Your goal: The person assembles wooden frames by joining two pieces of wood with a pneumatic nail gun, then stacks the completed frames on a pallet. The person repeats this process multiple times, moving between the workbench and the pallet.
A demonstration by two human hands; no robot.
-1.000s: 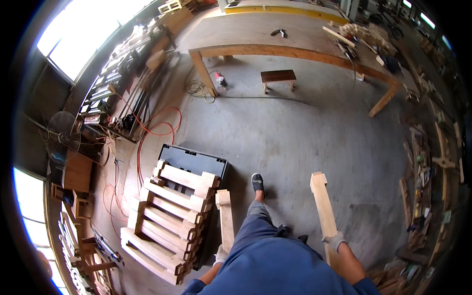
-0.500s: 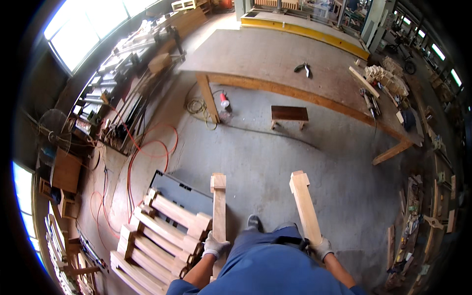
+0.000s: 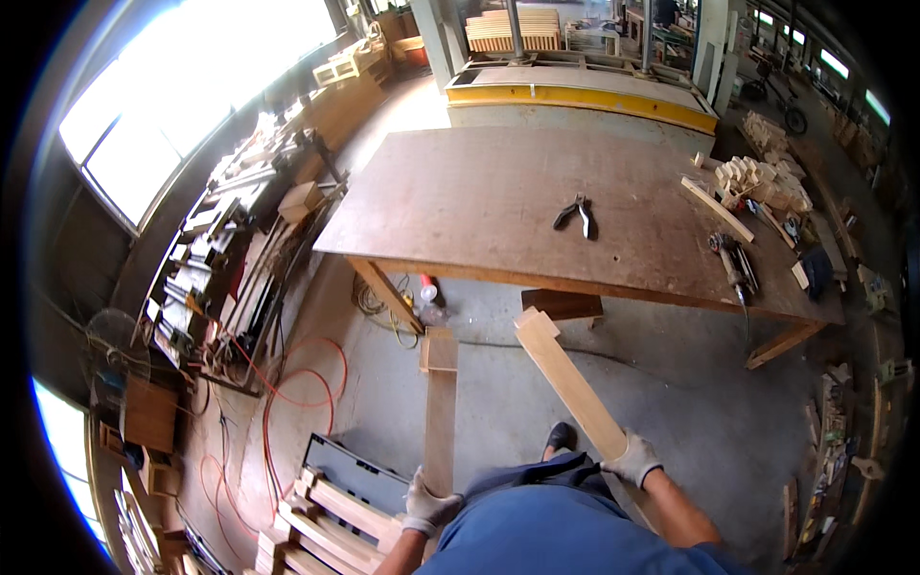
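My gloved left hand (image 3: 428, 500) is wrapped round a pale wooden leg (image 3: 441, 412), which points forward and has a wider block at its far end. On the other side, my gloved right hand (image 3: 632, 460) grips a second wooden leg (image 3: 575, 383) of similar shape, tilted with its block end toward the left. Both pieces are held apart, short of the wooden table (image 3: 460, 192) in front of me. Black-handled pliers (image 3: 577, 217) lie on the tabletop. The lower ends of both legs are partly hidden by my hands and body.
A stack of wooden pieces (image 3: 331, 522) on a dark grey pallet (image 3: 359, 479) stands at lower left. Red hoses (image 3: 278, 412) loop over the floor. A small stool (image 3: 561, 304) sits under the table; a power tool (image 3: 733, 264) and wood blocks (image 3: 762, 182) lie on its right side.
I have moved forward, so the table is nearer and the pallet stack has slid back toward the lower edge. Both wooden legs are still held; the right one now leans more to the left.
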